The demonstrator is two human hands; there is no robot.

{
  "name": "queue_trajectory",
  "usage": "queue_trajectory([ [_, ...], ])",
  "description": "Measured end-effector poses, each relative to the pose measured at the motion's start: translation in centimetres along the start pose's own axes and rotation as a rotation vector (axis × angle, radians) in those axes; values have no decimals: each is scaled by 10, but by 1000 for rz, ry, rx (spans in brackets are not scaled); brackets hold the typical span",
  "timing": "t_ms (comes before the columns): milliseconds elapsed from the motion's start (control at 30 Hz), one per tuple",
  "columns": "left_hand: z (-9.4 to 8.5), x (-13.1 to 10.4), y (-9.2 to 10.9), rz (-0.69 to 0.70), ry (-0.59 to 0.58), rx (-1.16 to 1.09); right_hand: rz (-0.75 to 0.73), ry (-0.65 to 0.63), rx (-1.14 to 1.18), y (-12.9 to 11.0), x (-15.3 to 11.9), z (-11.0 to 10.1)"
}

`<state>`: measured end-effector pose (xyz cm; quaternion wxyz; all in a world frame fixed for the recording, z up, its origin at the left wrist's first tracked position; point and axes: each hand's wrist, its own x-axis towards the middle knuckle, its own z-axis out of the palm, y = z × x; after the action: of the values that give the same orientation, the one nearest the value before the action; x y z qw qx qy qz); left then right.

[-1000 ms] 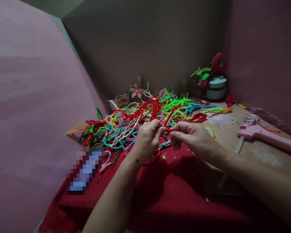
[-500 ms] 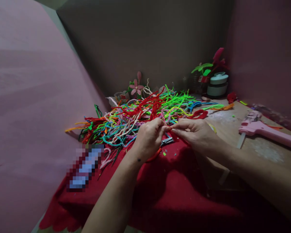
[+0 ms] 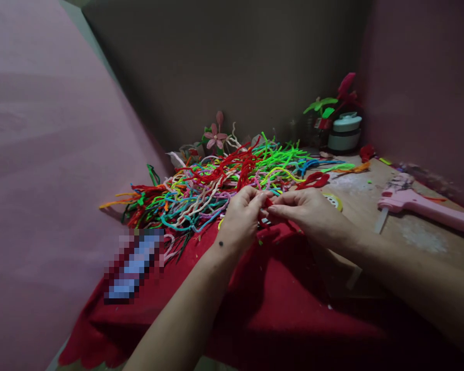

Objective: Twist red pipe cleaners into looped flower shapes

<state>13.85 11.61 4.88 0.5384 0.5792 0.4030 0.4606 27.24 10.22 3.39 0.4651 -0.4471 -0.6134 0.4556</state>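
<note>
Between my two hands is a short piece of red pipe cleaner, mostly covered by fingertips. My left hand is closed, pinching it from the left with thumb and forefinger. On the other side, my right hand grips it between thumb and fingertips. Both hands hover over the red cloth, close to a big tangled heap of coloured pipe cleaners. Metal scissors lie below the hands, nearly all hidden by them.
A pink glue gun lies on the board at the right. A yellow round object sits beside my right hand. Behind are a pink pipe-cleaner flower and a pale lidded container. A pixelated blue object lies at left.
The fingertips have shifted on the red pipe cleaner, and more red shows between them. My left hand has turned slightly and now covers most of the scissors. The view has moved a little.
</note>
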Motion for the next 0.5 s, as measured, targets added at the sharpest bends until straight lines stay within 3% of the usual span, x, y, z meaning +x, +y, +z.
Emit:
queue_trajectory([
  [133,5,2,-5,-92,-17,-392,1,36,34,4,-3,6],
  [267,16,0,-11,-127,-38,-556,-32,12,55,10,-3,11],
  [400,16,-1,-14,-132,-89,-541,-95,-4,123,12,-1,10],
  [500,3,2,-8,-116,-169,-329,-12,-34,156,9,0,6],
])
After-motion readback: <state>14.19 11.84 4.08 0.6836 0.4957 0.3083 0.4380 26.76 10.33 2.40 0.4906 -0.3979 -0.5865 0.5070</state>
